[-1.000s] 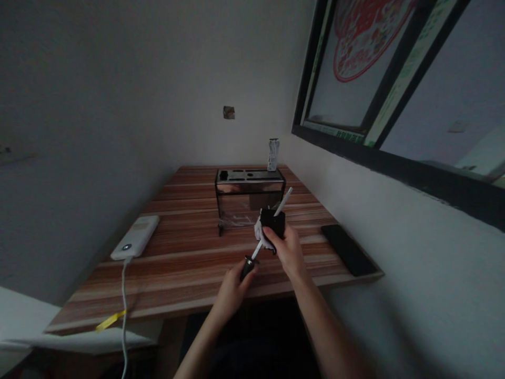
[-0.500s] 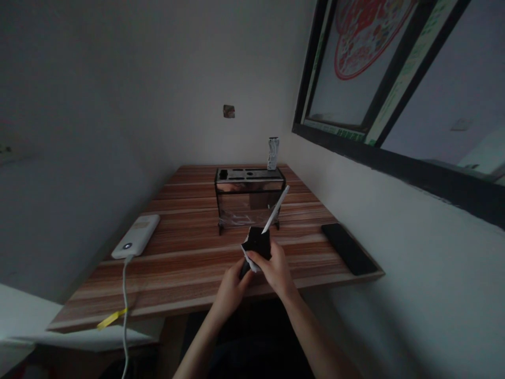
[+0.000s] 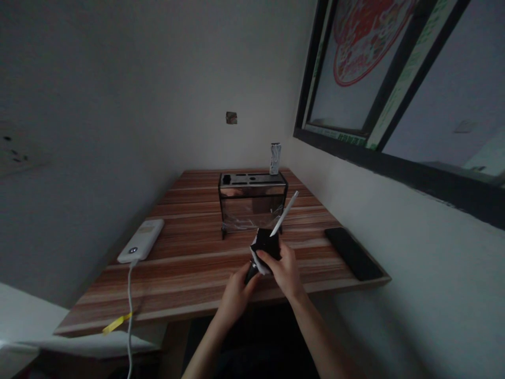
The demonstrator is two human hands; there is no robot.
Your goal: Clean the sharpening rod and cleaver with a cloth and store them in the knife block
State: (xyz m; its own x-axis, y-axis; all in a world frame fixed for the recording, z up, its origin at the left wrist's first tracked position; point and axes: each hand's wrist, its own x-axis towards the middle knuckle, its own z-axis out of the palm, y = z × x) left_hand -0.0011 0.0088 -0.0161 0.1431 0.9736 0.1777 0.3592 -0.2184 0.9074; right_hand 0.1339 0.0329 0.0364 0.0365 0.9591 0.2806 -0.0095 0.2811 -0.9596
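My left hand (image 3: 235,295) is closed around the black handle of a knife (image 3: 284,212). Its narrow pale blade points up and to the right, away from me. Around the lower blade my right hand (image 3: 287,269) pinches a folded black cloth or pad (image 3: 269,242) with a whitish underside, the thumb pressed on top. The cloth hides the middle of the knife. Just beyond my hands stands a knife holder (image 3: 252,187) with a slotted metal top, dark frame and clear front. A silvery patterned handle-like piece (image 3: 275,159) sticks up at its right end.
The striped wooden table (image 3: 189,284) meets walls at the back and right. A white power bank (image 3: 142,241) lies left with a white cable (image 3: 129,321) hanging over the front edge, yellow tag (image 3: 117,322) beside it. A black phone (image 3: 353,253) lies at the right edge.
The whole view has shifted slightly, so everything appears a little lower and farther right. Both hands keep their hold on the knife and cloth; slightly more of the handle end shows below the cloth.
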